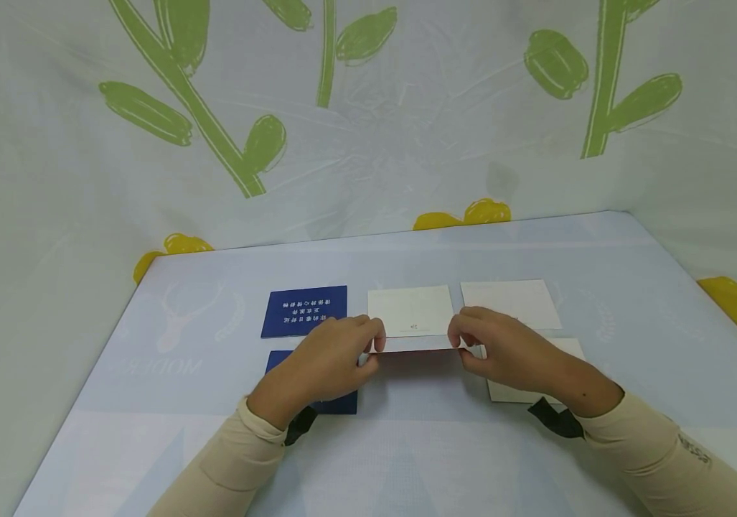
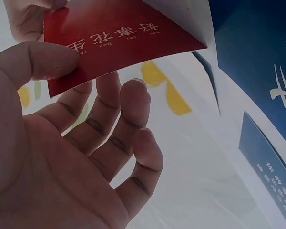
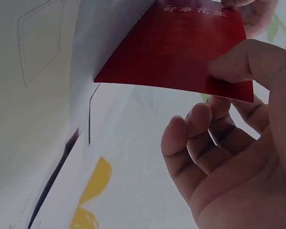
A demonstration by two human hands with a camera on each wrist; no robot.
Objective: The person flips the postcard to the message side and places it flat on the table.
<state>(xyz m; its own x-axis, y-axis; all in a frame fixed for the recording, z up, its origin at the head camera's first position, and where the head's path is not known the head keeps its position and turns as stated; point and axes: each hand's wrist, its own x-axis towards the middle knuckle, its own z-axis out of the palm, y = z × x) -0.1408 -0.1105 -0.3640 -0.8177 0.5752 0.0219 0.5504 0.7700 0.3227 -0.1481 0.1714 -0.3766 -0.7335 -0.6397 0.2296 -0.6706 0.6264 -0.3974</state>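
A red card (image 2: 119, 43) with a line of white characters is stretched between both hands, tilted up off the table. In the head view it is nearly edge-on, a thin strip. My left hand (image 1: 336, 355) pinches its left end between thumb and fingers. At the other end, my right hand (image 1: 513, 348) pinches the card with the thumb on the red face, as the right wrist view shows. Just behind it lies a cream card (image 1: 410, 309). A blue card (image 1: 342, 406) is partly covered by my left hand; another cream card (image 1: 517, 393) lies under my right hand.
Farther back on the pale printed table (image 1: 420, 459) are a blue card (image 1: 303, 310) with white characters at left and a pale card (image 1: 510, 296) at right. A white curtain (image 1: 407, 143) with green leaves and yellow shapes hangs behind the table.
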